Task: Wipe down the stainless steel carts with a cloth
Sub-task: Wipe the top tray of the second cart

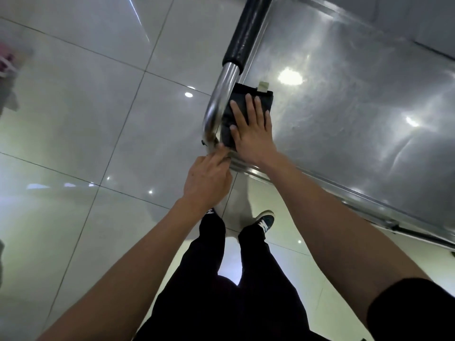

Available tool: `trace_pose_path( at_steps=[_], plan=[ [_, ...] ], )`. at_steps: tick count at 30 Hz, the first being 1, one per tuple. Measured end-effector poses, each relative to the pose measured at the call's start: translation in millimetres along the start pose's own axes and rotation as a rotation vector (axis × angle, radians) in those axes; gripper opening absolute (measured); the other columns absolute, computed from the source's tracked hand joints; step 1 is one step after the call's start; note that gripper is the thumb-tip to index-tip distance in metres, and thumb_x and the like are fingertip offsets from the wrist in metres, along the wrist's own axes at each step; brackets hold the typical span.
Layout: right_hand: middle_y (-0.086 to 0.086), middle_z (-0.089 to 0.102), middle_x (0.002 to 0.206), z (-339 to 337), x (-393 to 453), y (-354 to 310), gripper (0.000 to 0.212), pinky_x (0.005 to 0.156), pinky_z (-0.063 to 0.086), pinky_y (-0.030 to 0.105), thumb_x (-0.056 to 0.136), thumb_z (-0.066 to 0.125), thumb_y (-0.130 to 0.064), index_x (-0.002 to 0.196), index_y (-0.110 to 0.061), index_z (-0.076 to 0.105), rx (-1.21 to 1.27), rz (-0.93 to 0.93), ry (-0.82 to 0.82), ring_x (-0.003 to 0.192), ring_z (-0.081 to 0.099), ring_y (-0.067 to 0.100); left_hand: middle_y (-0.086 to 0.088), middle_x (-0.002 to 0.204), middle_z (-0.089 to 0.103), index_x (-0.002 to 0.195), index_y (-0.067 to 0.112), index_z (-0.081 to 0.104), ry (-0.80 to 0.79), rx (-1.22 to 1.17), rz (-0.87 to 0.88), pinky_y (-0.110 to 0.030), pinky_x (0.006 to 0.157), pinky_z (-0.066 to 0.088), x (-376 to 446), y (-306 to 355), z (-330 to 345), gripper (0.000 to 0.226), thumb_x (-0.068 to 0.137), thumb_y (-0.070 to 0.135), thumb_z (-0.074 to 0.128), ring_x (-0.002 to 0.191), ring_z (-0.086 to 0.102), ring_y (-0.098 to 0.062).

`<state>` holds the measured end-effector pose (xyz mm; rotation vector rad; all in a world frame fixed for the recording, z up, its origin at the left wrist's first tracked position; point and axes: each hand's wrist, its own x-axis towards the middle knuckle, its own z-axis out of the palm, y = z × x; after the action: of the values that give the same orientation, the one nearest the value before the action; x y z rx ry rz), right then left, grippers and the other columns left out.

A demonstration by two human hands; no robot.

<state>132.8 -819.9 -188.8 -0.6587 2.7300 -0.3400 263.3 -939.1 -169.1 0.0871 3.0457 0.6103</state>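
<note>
taking the cart's handle as the landmark: far to its left, at the frame edge, sits a blurred pink and white thing on the glossy tiled floor. the handle itself is a bent steel tube with a black sleeve higher up, curving down to the near left corner of the cart. just below the foot of the handle, the left hand meets that corner, fingers curled, the fingertips reaching the base of the tube; whether it truly grips the edge or only touches it cannot be told. straight below, black trousers and a dark sneaker stand on the tiles. just right of the handle's bend, the dark folded cloth lies on the cart's steel top, tucked against the tube, a small pale tag at its far edge. the right hand lies flat on the cloth, fingers straight and slightly spread, pressing it down. further right the steel top stretches off with streaky sheen and lamp reflections.
</note>
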Motion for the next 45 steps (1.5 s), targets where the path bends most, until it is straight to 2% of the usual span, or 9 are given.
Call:
trace_pose_path(
  at_steps=[5,12,21,26,31,36,39,42,45],
  plan=[
    [0.002,-0.005,0.168,-7.7,-16.3,19.1,0.056,0.124,0.0,0.046,0.105,0.025,-0.041,0.158,-0.035,0.009,-0.016,-0.024,-0.009,0.153,-0.01,0.02,-0.004,0.134,0.059,0.115,0.008,0.069,-0.06,0.016,-0.007,-0.04,0.086,0.052,1.5,5.9,-6.9,0.029,0.091,0.014,0.055,0.127,0.053,-0.021],
    [0.002,-0.002,0.168,-16.4,-43.6,63.1,0.053,0.124,0.003,0.045,0.107,0.023,-0.041,0.159,-0.033,0.013,-0.019,0.127,0.056,0.154,-0.007,0.02,-0.009,0.125,0.062,0.119,0.008,0.068,-0.085,0.009,0.015,-0.046,0.098,0.048,31.4,40.0,-8.3,0.032,0.092,0.018,0.053,0.124,0.053,-0.029],
    [0.002,0.001,0.168,-44.9,-40.1,146.8,0.053,0.124,0.005,0.043,0.107,0.027,-0.04,0.158,-0.032,0.017,-0.001,0.111,0.064,0.154,-0.005,0.02,-0.006,0.137,0.055,0.123,0.013,0.065,-0.189,0.063,-0.058,-0.047,0.104,0.04,99.1,100.8,-2.3,0.031,0.101,0.026,0.047,0.129,0.046,-0.027],
    [0.002,0.0,0.168,-55.7,-32.8,186.1,0.053,0.124,0.006,0.045,0.106,0.026,-0.041,0.158,-0.032,0.017,-0.005,0.051,0.025,0.154,-0.007,0.02,-0.002,0.136,0.052,0.125,0.016,0.061,-0.227,0.095,-0.122,-0.044,0.103,0.04,136.8,126.8,4.6,0.032,0.101,0.03,0.045,0.127,0.044,-0.024],
    [0.003,0.004,0.168,-64.0,-3.7,204.2,0.053,0.124,0.007,0.046,0.106,0.029,-0.04,0.158,-0.032,0.02,-0.027,-0.019,0.031,0.154,-0.004,0.022,-0.002,0.139,0.049,0.125,0.02,0.059,-0.216,0.092,-0.279,-0.046,0.106,0.039,153.5,121.8,11.6,0.033,0.098,0.035,0.047,0.128,0.043,-0.024],
    [0.004,0.006,0.167,-74.2,45.0,209.1,0.053,0.124,0.008,0.047,0.106,0.029,-0.039,0.157,-0.032,0.022,-0.048,-0.057,0.045,0.154,-0.001,0.022,-0.005,0.149,0.039,0.132,0.026,0.053,-0.202,0.11,-0.425,-0.054,0.111,0.035,167.6,104.7,8.9,0.038,0.097,0.039,0.049,0.14,0.033,-0.028],
    [0.003,0.006,0.167,-83.6,83.3,206.8,0.052,0.124,0.007,0.047,0.106,0.027,-0.039,0.157,-0.032,0.022,-0.056,-0.091,0.028,0.154,-0.002,0.022,-0.005,0.153,0.033,0.139,0.032,0.045,-0.186,0.121,-0.47,-0.061,0.115,0.03,176.2,95.7,10.5,0.045,0.097,0.046,0.047,0.146,0.023,-0.03],
    [0.003,0.006,0.167,-93.5,125.0,200.4,0.052,0.124,0.006,0.047,0.106,0.025,-0.04,0.157,-0.034,0.021,-0.055,-0.108,0.012,0.154,-0.002,0.022,-0.004,0.159,0.02,0.145,0.037,0.036,-0.238,0.142,-0.504,-0.065,0.117,0.02,180.6,85.3,18.4,0.052,0.097,0.053,0.046,0.15,0.01,-0.03],
    [0.004,0.005,0.167,-99.5,166.0,188.2,0.052,0.124,0.007,0.049,0.105,0.023,-0.041,0.156,-0.034,0.019,-0.063,-0.095,0.013,0.154,-0.001,0.025,-0.004,0.159,0.018,0.143,0.038,0.039,-0.224,0.145,-0.494,-0.07,0.115,0.016,178.1,79.8,25.5,0.053,0.094,0.055,0.05,0.15,0.009,-0.032]
  ],
)
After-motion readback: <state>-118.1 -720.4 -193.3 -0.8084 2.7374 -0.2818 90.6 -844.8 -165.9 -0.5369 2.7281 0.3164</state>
